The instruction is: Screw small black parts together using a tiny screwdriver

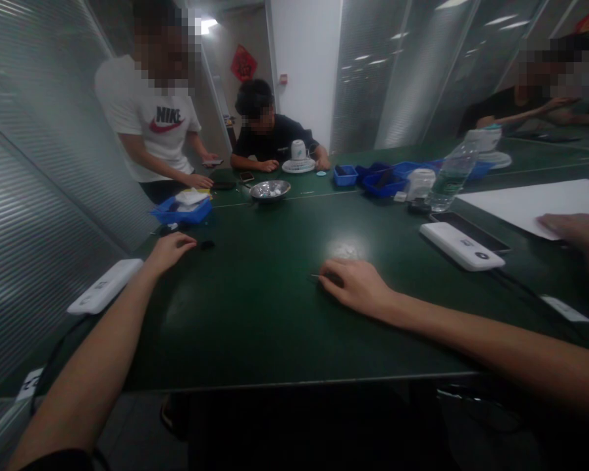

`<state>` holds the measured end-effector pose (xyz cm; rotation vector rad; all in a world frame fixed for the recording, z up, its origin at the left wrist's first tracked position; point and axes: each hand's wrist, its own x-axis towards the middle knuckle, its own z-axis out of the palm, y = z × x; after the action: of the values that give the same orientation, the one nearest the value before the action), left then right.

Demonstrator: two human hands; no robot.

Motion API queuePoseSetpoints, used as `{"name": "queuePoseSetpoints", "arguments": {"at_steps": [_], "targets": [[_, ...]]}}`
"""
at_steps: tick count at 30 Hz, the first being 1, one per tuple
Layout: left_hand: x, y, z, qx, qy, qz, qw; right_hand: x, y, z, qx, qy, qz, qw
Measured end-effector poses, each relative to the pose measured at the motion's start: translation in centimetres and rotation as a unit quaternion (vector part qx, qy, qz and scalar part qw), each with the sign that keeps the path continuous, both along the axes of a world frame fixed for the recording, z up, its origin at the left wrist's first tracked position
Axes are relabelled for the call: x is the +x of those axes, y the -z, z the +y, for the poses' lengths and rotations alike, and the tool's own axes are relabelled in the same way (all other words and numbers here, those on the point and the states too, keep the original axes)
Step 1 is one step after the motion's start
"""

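Observation:
My left hand (171, 252) rests over the table's left side, thumb and fingers brought together; whatever may be between them is too small to make out. Just right of its fingertips lies a small black piece (207, 244), apart from the hand. My right hand (356, 284) lies on the green tabletop (255, 314) right of the middle, fingers curled in. From its thumb and forefinger a thin, light-coloured rod (315, 276) sticks out to the left; its other end is hidden in the hand.
A blue basket (201, 212) and white power bank (105, 286) are at left. A metal bowl (269, 191) sits farther back. At right are a water bottle (452, 171), another white power bank (462, 246) and another person's hand (582, 229). Two people are across the table.

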<state>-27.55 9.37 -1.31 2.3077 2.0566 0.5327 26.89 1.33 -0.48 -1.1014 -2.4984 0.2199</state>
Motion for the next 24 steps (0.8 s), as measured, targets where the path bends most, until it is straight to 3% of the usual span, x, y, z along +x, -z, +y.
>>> {"name": "queuePoseSetpoints", "arguments": {"at_steps": [10, 17, 24], "targets": [[-1.7, -0.2, 1.4, -0.071, -0.152, 0.007, 0.986, 0.0, 0.0, 0.0, -0.007, 0.006, -0.010, 1.000], [0.9, -1.6, 0.6, -0.023, -0.117, -0.054, 0.991, -0.1, -0.1, 0.0, -0.006, 0.003, -0.011, 1.000], [4.1, -2.8, -0.2, -0.055, -0.073, -0.077, 0.993, -0.1, -0.2, 0.0, -0.012, 0.001, -0.012, 1.000]]}}
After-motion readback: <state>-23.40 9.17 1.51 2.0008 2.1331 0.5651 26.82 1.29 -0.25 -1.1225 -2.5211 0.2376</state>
